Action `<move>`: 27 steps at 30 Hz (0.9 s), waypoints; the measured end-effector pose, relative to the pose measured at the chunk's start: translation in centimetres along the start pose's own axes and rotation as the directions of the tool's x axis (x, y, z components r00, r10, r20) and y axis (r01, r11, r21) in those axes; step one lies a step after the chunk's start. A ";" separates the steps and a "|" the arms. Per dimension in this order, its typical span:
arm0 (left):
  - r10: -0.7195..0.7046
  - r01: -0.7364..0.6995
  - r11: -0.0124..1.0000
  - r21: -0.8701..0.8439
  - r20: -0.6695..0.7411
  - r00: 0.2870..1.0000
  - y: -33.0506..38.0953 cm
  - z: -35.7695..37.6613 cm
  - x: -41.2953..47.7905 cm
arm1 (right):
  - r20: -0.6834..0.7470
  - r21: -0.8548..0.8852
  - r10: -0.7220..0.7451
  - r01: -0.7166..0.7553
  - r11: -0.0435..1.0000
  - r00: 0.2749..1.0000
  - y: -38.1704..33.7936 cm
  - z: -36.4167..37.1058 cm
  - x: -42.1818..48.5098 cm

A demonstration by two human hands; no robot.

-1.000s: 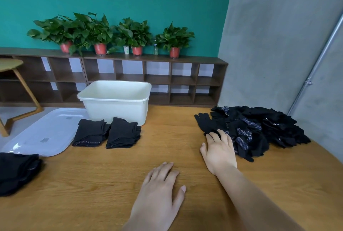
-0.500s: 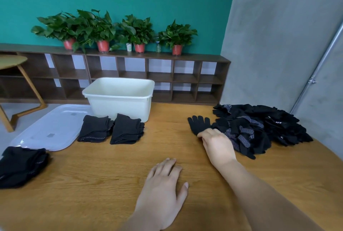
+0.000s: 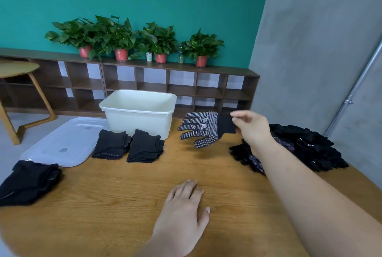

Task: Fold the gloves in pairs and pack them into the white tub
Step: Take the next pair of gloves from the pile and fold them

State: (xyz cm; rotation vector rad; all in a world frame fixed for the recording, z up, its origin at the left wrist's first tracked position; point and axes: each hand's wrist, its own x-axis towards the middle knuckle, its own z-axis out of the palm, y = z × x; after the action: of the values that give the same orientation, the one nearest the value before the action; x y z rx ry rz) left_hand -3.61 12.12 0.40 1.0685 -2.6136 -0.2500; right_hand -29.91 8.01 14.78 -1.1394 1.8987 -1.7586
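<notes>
My right hand pinches the cuff of a black glove with white grip dots, holding it in the air above the table, fingers pointing left. A heap of loose black gloves lies at the table's right, partly hidden by my right forearm. My left hand rests flat on the wooden table, fingers straight. The white tub stands at the far edge. Two folded glove bundles lie in front of it. Another black bundle sits at the left edge.
A translucent tub lid lies left of the tub. Behind the table runs a low wooden shelf with potted plants. A grey wall with a pipe closes in the right side. A round side table stands far left.
My right hand took a glove from the heap and lifted it off the table, turning its dotted side into view. My left hand stayed flat on the table.
</notes>
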 end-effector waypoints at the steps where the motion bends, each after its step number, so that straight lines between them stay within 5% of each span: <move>1: 0.002 -0.002 1.000 -0.002 -0.003 1.000 0.0 0.0 0.0 | -0.010 -0.051 0.035 -0.036 0.998 0.999 1.6 -0.6 -0.8; 3: 0.003 -0.003 1.000 -0.011 -0.015 1.000 0.0 -0.1 -0.1 | 0.025 -0.339 0.071 -0.058 0.939 0.997 5.7 -1.7 -2.9; 5: 0.009 -0.009 1.000 -0.017 -0.019 1.000 0.1 0.0 -0.1 | 0.078 -0.695 0.030 0.033 0.718 0.996 9.8 -2.6 -5.6; 7: 0.008 -0.009 1.000 -0.018 -0.019 1.000 0.1 0.0 -0.2 | 0.139 -0.834 -0.121 0.182 0.521 0.983 13.4 -2.8 -7.9; 10: 0.009 -0.009 1.000 -0.021 -0.027 1.000 0.0 -0.1 -0.3 | 0.207 -0.837 -0.254 0.305 0.454 0.945 14.4 -2.2 -10.0; 15: 0.009 -0.010 1.000 -0.013 -0.031 0.999 0.0 0.0 -0.3 | 0.443 -0.739 -0.273 0.520 0.429 0.854 11.8 0.0 -11.2; 18: 0.005 -0.006 1.000 -0.013 -0.039 0.999 0.0 0.2 -0.4 | 0.389 -0.764 -0.267 0.471 0.441 0.882 11.1 0.1 -9.6; 22: -0.003 0.002 1.000 -0.016 -0.030 1.000 0.0 0.1 -0.2 | 0.216 -0.932 -0.021 0.212 0.292 0.976 10.2 -2.0 -5.0; 27: -0.014 0.014 1.000 -0.007 -0.017 1.000 0.0 0.2 -0.1 | 0.248 -0.967 0.205 0.228 0.119 0.947 10.2 -4.3 -1.6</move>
State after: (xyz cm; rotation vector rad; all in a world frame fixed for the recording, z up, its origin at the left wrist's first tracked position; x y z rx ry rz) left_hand -3.61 12.23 0.21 1.0817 -2.5889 -0.2515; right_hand -35.27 11.40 5.54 -1.6177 2.7962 0.1798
